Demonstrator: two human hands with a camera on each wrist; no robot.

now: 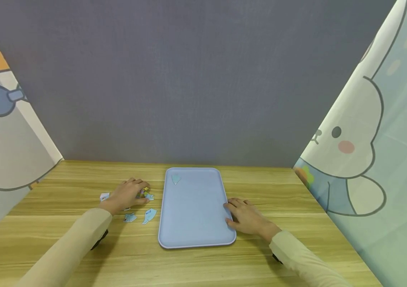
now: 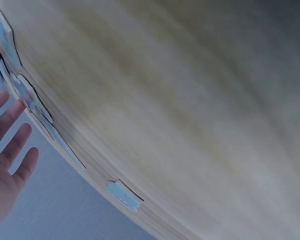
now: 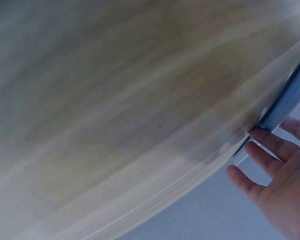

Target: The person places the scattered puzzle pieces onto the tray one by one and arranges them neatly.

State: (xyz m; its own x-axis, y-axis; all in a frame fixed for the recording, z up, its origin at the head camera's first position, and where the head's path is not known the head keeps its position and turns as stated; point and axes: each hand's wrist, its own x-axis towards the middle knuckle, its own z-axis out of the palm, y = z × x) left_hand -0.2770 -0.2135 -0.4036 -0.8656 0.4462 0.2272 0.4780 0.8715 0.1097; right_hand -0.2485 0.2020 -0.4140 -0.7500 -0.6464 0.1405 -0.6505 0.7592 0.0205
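Note:
In the head view my left hand [image 1: 126, 195] hovers over or touches a small group of flat, irregular puzzle pieces [image 1: 149, 197] left of the tray. Its fingers look spread and loosely bent in the left wrist view, with pieces close to the tips; whether they touch is unclear. More light blue pieces lie around it, a pointed one [image 1: 149, 216] and a smaller one [image 1: 130, 217]. My right hand [image 1: 248, 217] rests its fingertips on the right rim of the light blue tray [image 1: 196, 215]. One pale blue piece [image 1: 176, 179] lies in the tray's far left corner.
The tray sits on a wooden table [image 1: 203, 267]. Another piece [image 1: 104, 196] lies behind the left wrist. A grey panel [image 1: 189, 79] stands along the table's far edge, and cartoon-printed sheets [image 1: 397, 159] hang at both sides.

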